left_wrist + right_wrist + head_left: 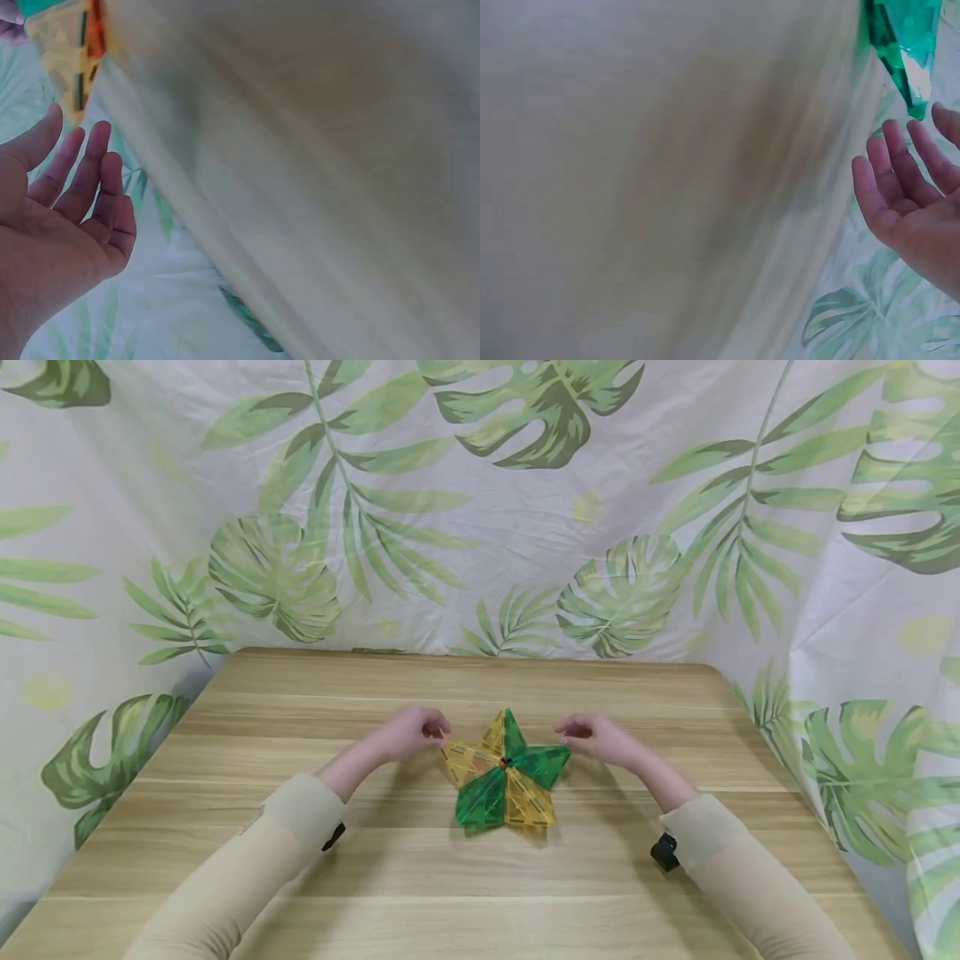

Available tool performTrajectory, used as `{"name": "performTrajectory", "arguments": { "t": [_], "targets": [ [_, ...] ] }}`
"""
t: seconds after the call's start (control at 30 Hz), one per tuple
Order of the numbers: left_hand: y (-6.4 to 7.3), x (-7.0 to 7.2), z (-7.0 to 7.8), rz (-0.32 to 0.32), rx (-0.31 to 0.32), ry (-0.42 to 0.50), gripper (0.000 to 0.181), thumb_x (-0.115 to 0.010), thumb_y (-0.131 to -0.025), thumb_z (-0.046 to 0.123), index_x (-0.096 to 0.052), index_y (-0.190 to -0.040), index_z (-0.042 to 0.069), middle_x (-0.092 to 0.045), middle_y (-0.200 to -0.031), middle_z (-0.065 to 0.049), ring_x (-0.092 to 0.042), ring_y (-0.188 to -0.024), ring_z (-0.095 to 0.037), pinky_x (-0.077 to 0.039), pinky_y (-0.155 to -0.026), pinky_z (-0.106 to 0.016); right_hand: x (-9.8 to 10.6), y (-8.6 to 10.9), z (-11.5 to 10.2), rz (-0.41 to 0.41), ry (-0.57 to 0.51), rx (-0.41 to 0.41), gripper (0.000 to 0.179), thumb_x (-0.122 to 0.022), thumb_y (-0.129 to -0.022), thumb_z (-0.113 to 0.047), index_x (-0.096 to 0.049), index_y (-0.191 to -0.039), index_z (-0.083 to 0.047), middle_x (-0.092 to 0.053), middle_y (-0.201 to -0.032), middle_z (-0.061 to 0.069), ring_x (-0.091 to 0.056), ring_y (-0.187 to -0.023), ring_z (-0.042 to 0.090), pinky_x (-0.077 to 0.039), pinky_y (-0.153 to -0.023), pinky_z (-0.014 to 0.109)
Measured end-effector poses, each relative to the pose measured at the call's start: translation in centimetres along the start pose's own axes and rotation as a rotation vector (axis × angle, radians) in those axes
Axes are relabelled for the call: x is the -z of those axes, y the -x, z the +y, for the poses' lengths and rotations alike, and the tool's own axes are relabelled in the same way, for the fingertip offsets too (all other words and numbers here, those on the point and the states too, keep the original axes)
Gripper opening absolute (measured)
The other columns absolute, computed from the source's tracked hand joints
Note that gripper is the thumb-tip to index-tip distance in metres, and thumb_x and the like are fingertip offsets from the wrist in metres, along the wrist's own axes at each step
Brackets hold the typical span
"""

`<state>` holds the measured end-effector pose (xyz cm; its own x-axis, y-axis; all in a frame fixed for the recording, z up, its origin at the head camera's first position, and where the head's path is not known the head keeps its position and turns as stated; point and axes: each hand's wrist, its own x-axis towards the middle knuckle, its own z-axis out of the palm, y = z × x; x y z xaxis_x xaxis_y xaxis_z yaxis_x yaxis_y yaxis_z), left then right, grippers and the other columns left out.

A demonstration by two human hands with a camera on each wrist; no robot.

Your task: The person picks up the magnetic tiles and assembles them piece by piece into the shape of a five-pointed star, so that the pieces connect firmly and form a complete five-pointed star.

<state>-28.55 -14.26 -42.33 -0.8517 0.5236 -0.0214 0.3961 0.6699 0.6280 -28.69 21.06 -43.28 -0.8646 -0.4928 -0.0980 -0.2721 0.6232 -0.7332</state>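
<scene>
A five-pointed star (506, 768) built of translucent green and yellow magnetic tiles lies on the wooden table, its middle raised. My left hand (412, 732) is at the tip of its left yellow point. In the left wrist view that yellow point (66, 64) ends just above the thumb and forefinger, which stand apart with the other fingers loosely bent. On the other side, my right hand (598, 739) is beside the right green point. The right wrist view shows the green tip (916, 111) close to the forefinger and thumb, with a gap between these and the fingers relaxed.
The wood-grain table (450, 910) stretches out on all sides of the star. Behind it and along both sides hangs a white cloth (517, 552) printed with green leaves. Dark wrist cameras (664, 852) sit under the beige sleeves.
</scene>
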Motion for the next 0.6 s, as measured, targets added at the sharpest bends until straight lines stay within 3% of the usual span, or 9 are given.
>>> {"name": "performTrajectory", "arguments": {
  "t": [0.1, 0.23, 0.6],
  "targets": [
    [0.9, -0.5, -0.7, 0.030, -0.017, 0.000, 0.019, -0.069, -0.085, 0.008, -0.066, -0.102, 0.000, -0.067, -0.088, -0.006, -0.062, -0.082, -0.017, -0.052, -0.076, -0.031, -0.4, 0.4, 0.4, -0.044, -0.115, -0.034, 0.032, -0.059, -0.093, -0.014, -0.059, -0.120, 0.004, -0.067, -0.099, 0.014, -0.063, -0.088, 0.026, -0.054, -0.075, 0.039],
    [1.0, -1.2, -0.9, 0.076, -0.048, 0.024, 0.016, -0.070, -0.083, 0.004, -0.066, -0.098, 0.000, -0.068, -0.086, -0.007, -0.063, -0.080, -0.017, -0.052, -0.074, -0.029, -0.4, 0.8, 1.0, -0.079, -0.208, -0.057, 0.030, -0.060, -0.091, -0.009, -0.058, -0.118, 0.005, -0.067, -0.095, 0.014, -0.064, -0.085, 0.025, -0.055, -0.074, 0.038],
    [-0.2, -1.0, -1.4, 0.126, 0.019, 0.053, 0.011, -0.067, -0.084, -0.001, -0.066, -0.095, -0.001, -0.067, -0.086, -0.011, -0.062, -0.080, -0.020, -0.052, -0.074, -0.031, 0.0, -1.1, 1.1, -0.038, -0.179, -0.093, 0.029, -0.059, -0.092, -0.007, -0.059, -0.119, 0.004, -0.066, -0.098, 0.014, -0.063, -0.089, 0.025, -0.054, -0.076, 0.038]
  ]
}}
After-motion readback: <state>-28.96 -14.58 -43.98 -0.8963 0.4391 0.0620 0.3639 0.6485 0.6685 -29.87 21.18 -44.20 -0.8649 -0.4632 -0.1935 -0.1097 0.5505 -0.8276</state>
